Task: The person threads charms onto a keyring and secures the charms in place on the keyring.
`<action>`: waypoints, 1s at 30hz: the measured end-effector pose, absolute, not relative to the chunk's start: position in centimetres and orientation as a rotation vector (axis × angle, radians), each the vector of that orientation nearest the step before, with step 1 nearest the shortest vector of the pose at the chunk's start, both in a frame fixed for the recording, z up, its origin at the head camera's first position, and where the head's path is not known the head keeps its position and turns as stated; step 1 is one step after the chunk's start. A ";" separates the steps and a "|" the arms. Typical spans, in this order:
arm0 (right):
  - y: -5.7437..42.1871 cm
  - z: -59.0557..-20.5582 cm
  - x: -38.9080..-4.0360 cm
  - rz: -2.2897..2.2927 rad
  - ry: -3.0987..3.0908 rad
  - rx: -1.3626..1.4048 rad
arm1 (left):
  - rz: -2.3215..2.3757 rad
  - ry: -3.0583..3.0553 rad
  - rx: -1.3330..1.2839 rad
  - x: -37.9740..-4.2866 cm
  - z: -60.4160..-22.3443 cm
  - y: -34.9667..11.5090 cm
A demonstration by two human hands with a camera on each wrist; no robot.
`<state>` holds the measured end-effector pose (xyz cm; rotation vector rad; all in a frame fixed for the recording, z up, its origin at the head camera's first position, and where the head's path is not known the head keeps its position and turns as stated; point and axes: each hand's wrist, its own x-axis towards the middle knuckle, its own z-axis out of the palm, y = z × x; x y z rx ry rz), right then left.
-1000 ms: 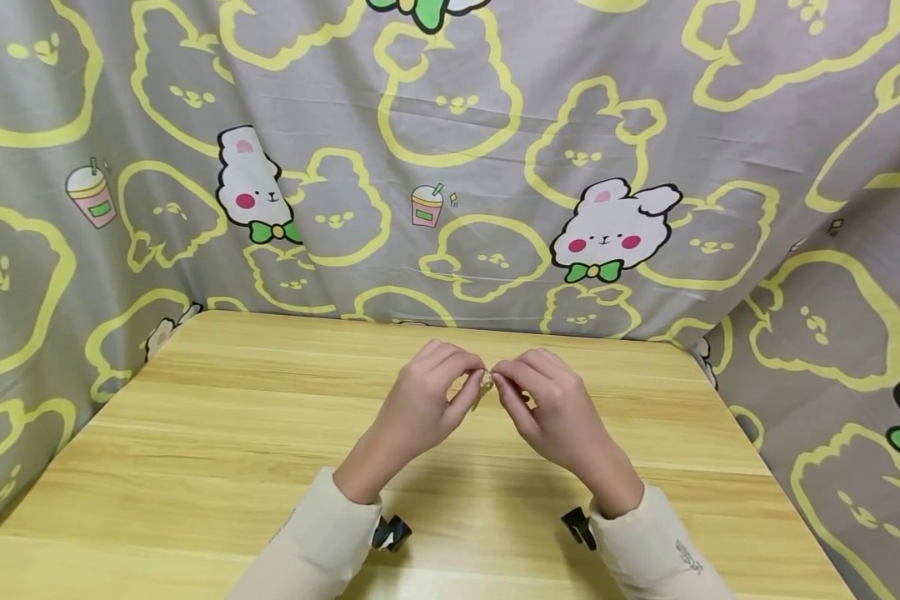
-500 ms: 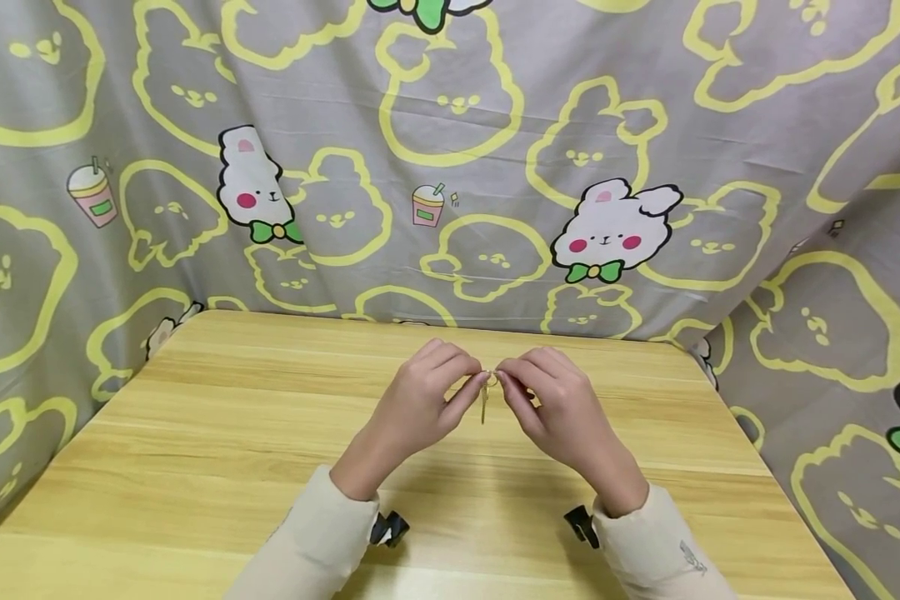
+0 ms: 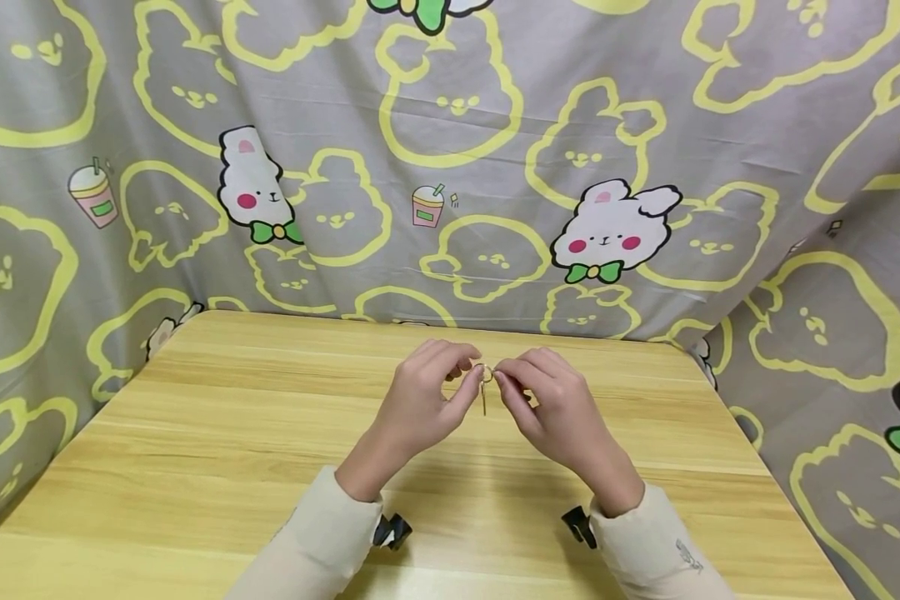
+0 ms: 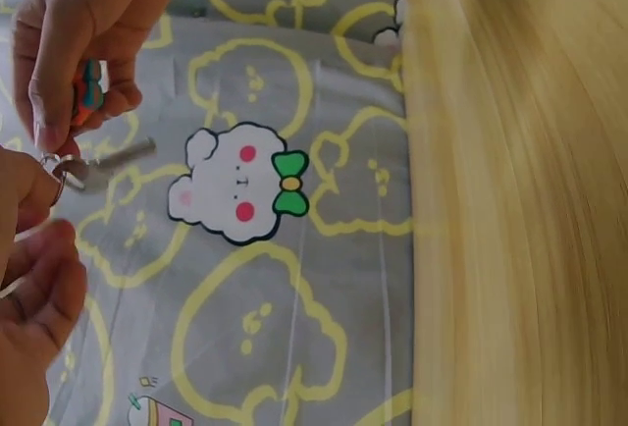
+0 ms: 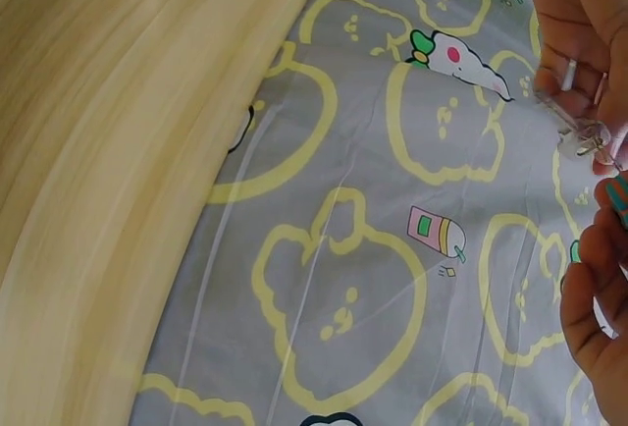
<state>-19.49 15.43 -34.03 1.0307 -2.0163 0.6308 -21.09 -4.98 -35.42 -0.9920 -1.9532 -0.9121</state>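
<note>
Both hands meet above the wooden table [image 3: 285,467] at a small metal key ring [image 4: 61,188]. My right hand [image 3: 558,404] pinches the ring between thumb and index fingertip. Inside that hand's curled fingers sits a small orange and teal object [image 4: 90,90], partly hidden. My left hand [image 3: 423,396] has its thumb tip against the ring, while its index finger is lifted away and leaves a gap. From the ring hangs a thin key [image 3: 484,400], which appears silvery in the left wrist view; more metal overlaps it there.
Grey curtain cloth [image 3: 487,108] with yellow outlines and white rabbits rises behind the table and at both sides. Black straps [image 3: 579,527] show at the cuffs of the pale sleeves [image 3: 326,533].
My left index finger has lifted off the ring, leaving the thumb there. The key has swung from slanted to hanging straight down. My right hand has barely moved.
</note>
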 end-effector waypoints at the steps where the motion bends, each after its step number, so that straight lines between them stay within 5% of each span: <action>1: 15.4 -34.0 -19.5 0.628 -2.010 1.036 | -0.904 -1.941 -1.009 -21.1 -35.4 -5.0; 30: 16.0 -35.0 -20.2 0.846 -2.452 1.016 | -1.220 -2.240 -0.851 -21.5 -35.9 -5.4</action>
